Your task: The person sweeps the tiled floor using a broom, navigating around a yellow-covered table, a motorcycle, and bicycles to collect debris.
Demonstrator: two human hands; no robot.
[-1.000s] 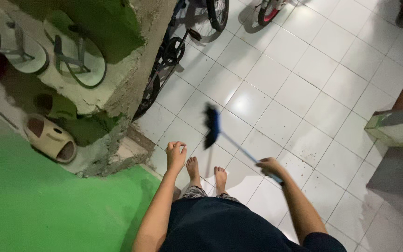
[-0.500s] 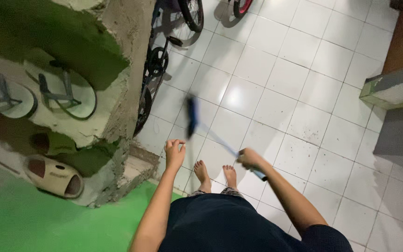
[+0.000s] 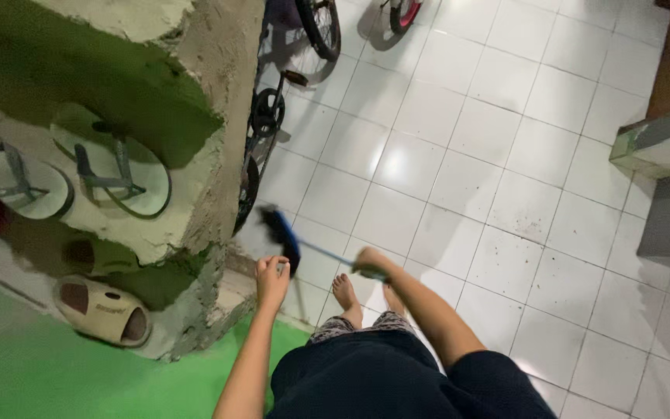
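Observation:
My right hand (image 3: pixel 371 262) grips the thin handle of a blue broom (image 3: pixel 282 237), whose blurred head hangs low at the left, by the foot of a rough concrete pillar (image 3: pixel 215 116). My left hand (image 3: pixel 271 278) hovers just below and beside the broom head, fingers loosely curled and holding nothing. My bare feet (image 3: pixel 347 296) stand on the white floor tiles (image 3: pixel 498 186), which carry dark specks of dirt at the right.
A bicycle (image 3: pixel 269 116) leans against the pillar. Two flip-flops (image 3: pixel 110 167) and a beige slide sandal (image 3: pixel 102 310) rest on ledges at the left. A green painted surface (image 3: pixel 56 380) fills the lower left. A grey step (image 3: pixel 661 147) sits at the right edge.
The broom head has swung from the middle of the tiles leftward and down to the base of the pillar. My right hand moved left with it; my left hand stayed near.

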